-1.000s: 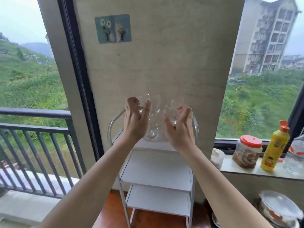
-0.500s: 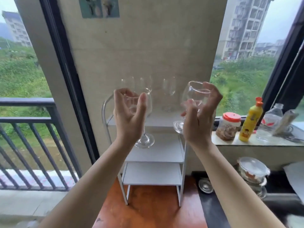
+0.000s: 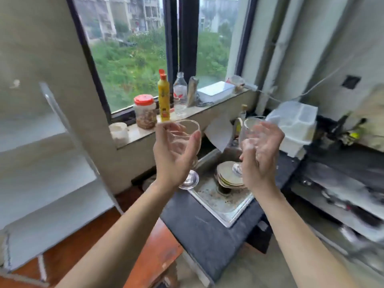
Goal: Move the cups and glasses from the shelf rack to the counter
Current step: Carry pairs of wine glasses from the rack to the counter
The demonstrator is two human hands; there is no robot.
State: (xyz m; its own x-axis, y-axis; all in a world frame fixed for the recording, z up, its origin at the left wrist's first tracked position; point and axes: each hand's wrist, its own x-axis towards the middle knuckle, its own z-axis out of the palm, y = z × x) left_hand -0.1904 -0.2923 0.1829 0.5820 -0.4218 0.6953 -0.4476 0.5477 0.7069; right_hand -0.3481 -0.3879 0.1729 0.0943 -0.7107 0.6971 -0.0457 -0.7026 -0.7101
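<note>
Two stemmed glasses in transit, one per hand — both clear, thin-walled, round-bowled, each on a short stem with a disc foot

Item 1: left glass (image 3: 182,140), bowl cupped in the left hand (image 3: 174,154); fingers wrapped about the far side, thumb pressed on the near side. Long axis near upright, rim above the grip, foot hanging below the palm, clear of any surface.

Item 2: right glass (image 3: 252,132), bowl clasped in the right hand (image 3: 259,154); fingers curled round it, palm partly hiding the stem. Axis upright, rim above the grip, foot just below the heel of the hand.

Placement: shelf rack (image 3: 62,142) — white, flat-shelved, blurred — stood well off to the left of both grips. Beneath and beyond the grips lay a steel sink (image 3: 220,204) holding stacked plates (image 3: 228,175), set in a dark, matt counter (image 3: 199,227).

Judgement: bare counter lay nearer the right hand, to its right and below; that glass would probably land first, foot down. Smooth glass, slippery handling; feet should meet the hard top gently
</note>
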